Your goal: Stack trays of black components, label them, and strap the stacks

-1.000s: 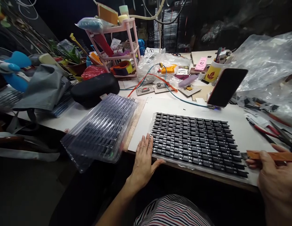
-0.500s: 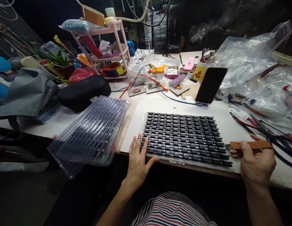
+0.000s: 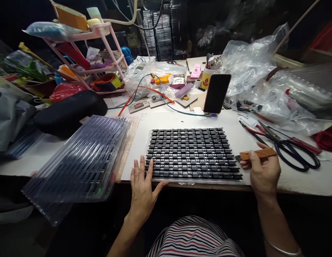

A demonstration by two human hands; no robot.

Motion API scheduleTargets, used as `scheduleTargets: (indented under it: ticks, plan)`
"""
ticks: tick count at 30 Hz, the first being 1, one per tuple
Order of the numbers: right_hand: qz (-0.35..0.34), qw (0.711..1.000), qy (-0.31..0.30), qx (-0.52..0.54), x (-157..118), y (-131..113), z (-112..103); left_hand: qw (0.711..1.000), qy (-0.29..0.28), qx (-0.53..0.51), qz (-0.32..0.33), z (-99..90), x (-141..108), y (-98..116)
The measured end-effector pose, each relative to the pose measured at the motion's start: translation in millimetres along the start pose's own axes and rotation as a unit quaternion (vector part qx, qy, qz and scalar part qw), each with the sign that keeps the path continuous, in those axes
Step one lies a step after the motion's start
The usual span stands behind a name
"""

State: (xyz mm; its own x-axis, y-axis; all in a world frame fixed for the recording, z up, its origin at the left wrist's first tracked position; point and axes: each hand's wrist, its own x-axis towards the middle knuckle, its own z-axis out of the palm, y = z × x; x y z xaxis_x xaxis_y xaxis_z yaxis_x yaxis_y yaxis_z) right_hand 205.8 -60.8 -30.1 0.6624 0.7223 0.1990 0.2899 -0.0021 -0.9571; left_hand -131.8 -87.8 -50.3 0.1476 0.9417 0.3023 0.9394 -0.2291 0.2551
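Note:
Rows of small black circuit boards [image 3: 189, 153] lie closely side by side in a clear plastic tray [image 3: 209, 181] near the table's front edge. My left hand [image 3: 142, 184] rests with fingers spread at the tray's left front corner, its fingertips by the ends of the nearest rows. Gripped in my right hand [image 3: 265, 175] is a tool with a flat brown handle [image 3: 258, 154] and a short metal tip [image 3: 237, 158]. That tip points left, close to the right ends of the rows; whether it touches them I cannot tell.
Stacked clear plastic trays [image 3: 80, 160] overhang the table edge at left, beside a black case [image 3: 71, 110]. A phone [image 3: 217, 93] stands upright behind the boards. Scissors [image 3: 291, 150] and pliers [image 3: 251, 130] lie right. Plastic bags [image 3: 251, 64] and a pink rack [image 3: 107, 39] stand behind.
The view has swung to the right, so everything appears shifted left. Both hands keep about the same places at the tray, and the right one still grips the brown-handled tool.

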Motion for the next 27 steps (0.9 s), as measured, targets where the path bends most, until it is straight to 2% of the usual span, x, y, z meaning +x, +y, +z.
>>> scheduleTargets:
  ticks: [5, 10, 16, 27]
  plan:
    - [0.009, 0.999, -0.037, -0.009, 4.3, 0.5, -5.7, 0.999, 0.011, 0.020, 0.031, 3.6, 3.0, 4.3]
    - [0.032, 0.996, -0.078, -0.009, 10.2, -1.5, -13.5, 0.999, 0.012, 0.031, 0.034, 5.1, 4.6, 8.5]
    - [0.011, 0.997, -0.068, -0.017, 8.4, 1.0, -12.7, 0.998, 0.026, 0.054, 0.031, 5.1, 6.9, 18.0]
    - [0.004, 0.998, -0.060, -0.019, 4.3, -1.9, -12.8, 0.999, 0.001, 0.026, 0.034, 1.6, 11.0, 13.1]
